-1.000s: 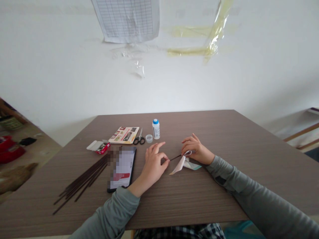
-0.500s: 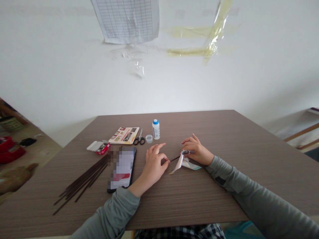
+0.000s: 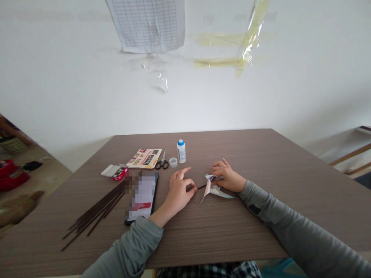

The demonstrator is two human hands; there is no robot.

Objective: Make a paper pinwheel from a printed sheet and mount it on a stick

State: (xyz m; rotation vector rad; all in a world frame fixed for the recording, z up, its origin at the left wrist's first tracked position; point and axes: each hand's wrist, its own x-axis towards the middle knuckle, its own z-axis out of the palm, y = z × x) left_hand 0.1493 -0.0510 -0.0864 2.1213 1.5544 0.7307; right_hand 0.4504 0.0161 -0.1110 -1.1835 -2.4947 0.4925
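Observation:
My left hand (image 3: pixel 180 190) pinches one end of a thin dark stick (image 3: pixel 201 187) between thumb and forefinger, other fingers raised. At the stick's other end is a piece of folded, curled paper (image 3: pixel 207 188), pale with a greenish edge. My right hand (image 3: pixel 227 177) is closed on this paper from the right, its fingertips partly hidden behind it. Left of my left hand lies a phone (image 3: pixel 143 197), lit and partly blurred out. A bundle of similar dark sticks (image 3: pixel 97 208) runs out from beside the phone.
Behind my hands stand a white bottle with a blue cap (image 3: pixel 181 151) and a small clear cup or lid (image 3: pixel 173 162). Black-handled scissors (image 3: pixel 162 162), printed paper (image 3: pixel 145 158) and an opened red-and-white box (image 3: pixel 116 172) lie further left on the brown table (image 3: pixel 232 231). A wall (image 3: pixel 185 104) rises behind.
The paper has turned slightly in my right hand, its curled top loop shifting left and flattening. My right hand has moved a little to the left; my left hand keeps its pinch.

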